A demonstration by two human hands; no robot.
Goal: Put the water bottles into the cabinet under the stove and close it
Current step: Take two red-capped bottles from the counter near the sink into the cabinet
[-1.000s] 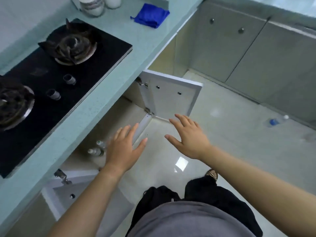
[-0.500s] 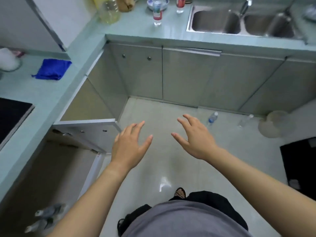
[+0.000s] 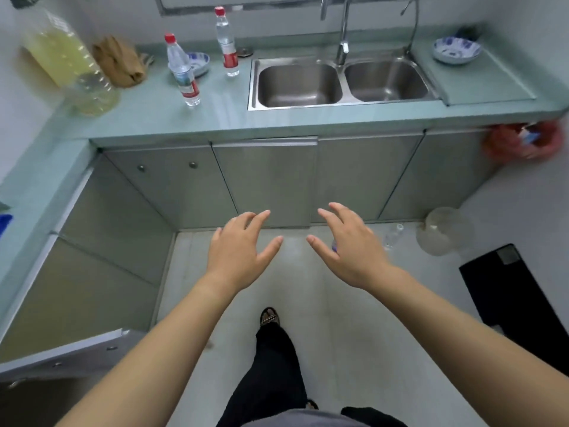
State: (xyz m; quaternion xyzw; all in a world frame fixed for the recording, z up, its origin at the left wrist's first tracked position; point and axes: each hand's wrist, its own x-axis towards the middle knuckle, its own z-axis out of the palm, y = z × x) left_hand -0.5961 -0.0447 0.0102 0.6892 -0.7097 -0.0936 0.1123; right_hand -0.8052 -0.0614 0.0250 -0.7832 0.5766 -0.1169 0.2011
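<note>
Two red-capped water bottles stand upright on the pale green counter left of the sink, one nearer (image 3: 182,70) and one further back (image 3: 226,42). On the floor lies a clear bottle (image 3: 393,235), and a blue-capped bottle (image 3: 333,245) is mostly hidden behind my right hand. My left hand (image 3: 241,252) and my right hand (image 3: 349,246) hover side by side over the floor, fingers spread, holding nothing. The open cabinet door (image 3: 70,352) juts out at the lower left; the stove is out of view.
A double steel sink (image 3: 341,83) sits in the counter (image 3: 277,120). A large jug of yellow liquid (image 3: 69,61) and a brown bag (image 3: 118,61) stand at the back left. A big clear jar (image 3: 443,231) and a black mat (image 3: 520,291) lie on the floor at right.
My view has swung right, from the stove and open cabinet to the sink counter. Both empty hands travelled with it and stay spread. The bottles in the cabinet have left the view.
</note>
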